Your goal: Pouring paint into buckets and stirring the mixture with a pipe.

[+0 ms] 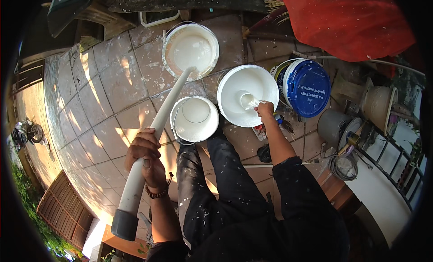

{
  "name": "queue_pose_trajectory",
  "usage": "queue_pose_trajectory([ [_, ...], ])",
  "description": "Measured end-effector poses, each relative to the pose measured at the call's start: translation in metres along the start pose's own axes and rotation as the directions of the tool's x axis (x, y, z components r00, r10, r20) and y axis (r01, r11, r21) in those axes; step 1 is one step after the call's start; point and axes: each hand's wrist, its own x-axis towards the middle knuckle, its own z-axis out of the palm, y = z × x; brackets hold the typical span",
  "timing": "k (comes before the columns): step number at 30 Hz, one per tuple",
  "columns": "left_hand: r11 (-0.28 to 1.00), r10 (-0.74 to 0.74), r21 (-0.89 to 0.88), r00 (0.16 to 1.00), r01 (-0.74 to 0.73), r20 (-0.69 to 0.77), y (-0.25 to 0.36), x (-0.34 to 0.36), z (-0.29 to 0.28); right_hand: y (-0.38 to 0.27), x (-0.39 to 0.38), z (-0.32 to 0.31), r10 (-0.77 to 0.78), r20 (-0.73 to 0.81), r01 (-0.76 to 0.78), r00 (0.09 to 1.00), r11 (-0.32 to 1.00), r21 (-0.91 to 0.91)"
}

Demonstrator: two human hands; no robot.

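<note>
My left hand (146, 158) is wrapped around a long whitish pipe (170, 104) with a dark end cap. The pipe slants away from me, and its far end dips into a paint-smeared bucket (168, 59) of white paint. My right hand (266, 109) is closed on a small, pale dipping cup (249, 101), which is inside a large white bucket (228, 84). White liquid shows around the cup, though how full it is I cannot tell. Just ahead of my legs stands another white bucket (180, 127) with a wire handle; its inside is pale.
A pail with a blue lid (309, 88) stands right of the large bucket. Further right are a grey bucket (333, 127), coiled cable (343, 167) and a ladder (392, 163). Red sheeting (352, 23) hangs at the far right. Paint spatters the tiled floor (103, 127).
</note>
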Motion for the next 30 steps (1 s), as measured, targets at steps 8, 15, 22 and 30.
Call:
queue_pose_trajectory([
  [8, 1.0, -0.005, -0.005, 1.0, 0.005, -0.002, -0.002, 0.001, -0.003, -0.003, -0.004, -0.005, -0.04, 0.025, 0.04, 0.999, 0.999, -0.005],
  [15, 1.0, -0.019, 0.0, 1.0, 0.019, -0.024, 0.0, -0.001, -0.008, -0.004, -0.022, -0.007, -0.074, 0.041, 0.073, 0.996, 0.997, 0.014],
  [22, 1.0, -0.022, -0.014, 1.0, 0.022, -0.012, -0.002, -0.004, -0.015, 0.0, -0.012, 0.0, -0.02, -0.041, 0.017, 0.999, 0.998, -0.061],
  [30, 1.0, -0.022, -0.012, 1.0, 0.022, -0.021, 0.0, -0.007, -0.018, 0.003, -0.009, 0.006, -0.012, -0.022, 0.014, 1.0, 0.998, 0.067],
])
